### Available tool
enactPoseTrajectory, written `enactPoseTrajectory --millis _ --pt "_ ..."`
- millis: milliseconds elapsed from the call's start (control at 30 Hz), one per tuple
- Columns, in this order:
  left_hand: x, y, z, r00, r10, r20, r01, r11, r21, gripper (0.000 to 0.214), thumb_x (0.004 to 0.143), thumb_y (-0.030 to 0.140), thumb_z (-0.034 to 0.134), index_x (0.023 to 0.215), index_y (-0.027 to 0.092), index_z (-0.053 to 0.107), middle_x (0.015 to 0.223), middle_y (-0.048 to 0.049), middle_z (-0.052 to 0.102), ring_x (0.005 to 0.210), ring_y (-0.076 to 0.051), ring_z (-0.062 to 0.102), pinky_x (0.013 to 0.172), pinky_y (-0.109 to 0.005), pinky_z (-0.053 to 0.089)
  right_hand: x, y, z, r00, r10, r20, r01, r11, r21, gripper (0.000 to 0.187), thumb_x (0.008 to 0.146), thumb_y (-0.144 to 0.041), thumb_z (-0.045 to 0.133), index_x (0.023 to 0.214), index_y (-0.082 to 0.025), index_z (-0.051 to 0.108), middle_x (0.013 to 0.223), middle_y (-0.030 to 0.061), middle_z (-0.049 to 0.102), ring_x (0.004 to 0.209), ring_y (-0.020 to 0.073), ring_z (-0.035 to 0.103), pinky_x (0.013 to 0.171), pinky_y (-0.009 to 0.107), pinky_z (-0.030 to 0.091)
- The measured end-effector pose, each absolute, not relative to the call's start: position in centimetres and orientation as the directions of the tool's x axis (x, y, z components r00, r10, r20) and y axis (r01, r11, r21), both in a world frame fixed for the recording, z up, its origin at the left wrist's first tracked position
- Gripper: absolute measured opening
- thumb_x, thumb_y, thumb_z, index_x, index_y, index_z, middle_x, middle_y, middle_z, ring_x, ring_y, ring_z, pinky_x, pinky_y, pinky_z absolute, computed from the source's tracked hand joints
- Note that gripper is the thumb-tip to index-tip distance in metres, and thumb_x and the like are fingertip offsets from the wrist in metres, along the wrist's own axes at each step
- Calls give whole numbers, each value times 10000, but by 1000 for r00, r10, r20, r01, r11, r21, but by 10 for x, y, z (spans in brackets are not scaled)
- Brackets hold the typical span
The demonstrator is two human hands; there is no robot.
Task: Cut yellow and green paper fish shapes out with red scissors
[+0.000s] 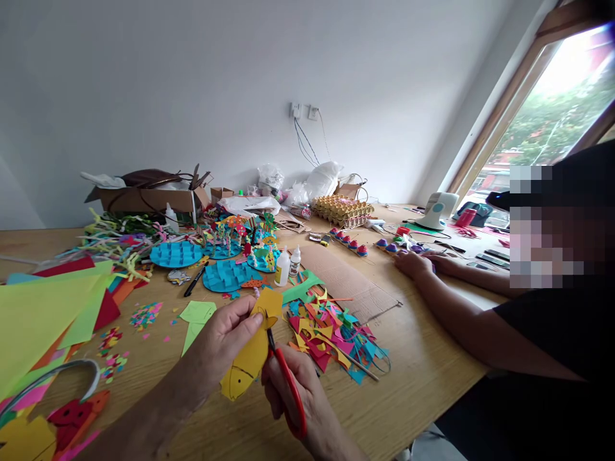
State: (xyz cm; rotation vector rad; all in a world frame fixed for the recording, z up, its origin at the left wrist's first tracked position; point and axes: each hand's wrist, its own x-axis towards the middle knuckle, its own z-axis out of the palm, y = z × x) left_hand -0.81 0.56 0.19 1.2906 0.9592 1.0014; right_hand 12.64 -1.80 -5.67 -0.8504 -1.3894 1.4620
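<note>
My left hand (pixel 225 339) pinches a yellow paper fish (pixel 250 355) and holds it up over the wooden table (pixel 413 378). Right beside it, my right hand (pixel 293 390) grips red-handled scissors (pixel 287 378), whose blades meet the fish's edge near the tail. A heap of coloured paper scraps (pixel 331 333) lies just beyond my hands.
Sheets of yellow-green and red paper (pixel 48 307) lie at the left. Blue paper models (pixel 225 275), two glue bottles (pixel 287 266) and a flat cardboard sheet (pixel 346 282) sit mid-table. A cardboard box (pixel 148 198) and egg trays (pixel 343 210) stand at the back. Another person's arms (pixel 456 301) rest at the right.
</note>
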Motion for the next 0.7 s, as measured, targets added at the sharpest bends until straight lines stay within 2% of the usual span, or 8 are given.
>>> enactPoseTrajectory --millis 233,533,700 --pt "-9 4 7 331 943 -20 -81 49 995 235 762 413 571 841 193 547 659 39 540 570 -107 461 513 -195 376 127 -19 -56 -340 935 104 -132 62 -989 471 814 -580 462 579 -174 428 456 -54 383 382 54 323 343 151 258" --pt "-11 5 7 309 951 -18 -36 31 999 229 753 428 567 740 200 542 595 55 474 540 -106 436 499 -191 363 128 -20 -52 -343 935 94 -108 61 -992 456 813 -567 467 586 -175 422 475 -58 371 382 48 316 342 147 262" --pt "-11 5 6 298 955 -17 -19 24 1000 234 741 433 574 742 198 568 603 46 496 552 -120 458 510 -202 379 130 -20 -53 -344 936 78 -72 56 -996 464 813 -582 453 598 -172 427 478 -58 369 390 50 320 349 147 271"
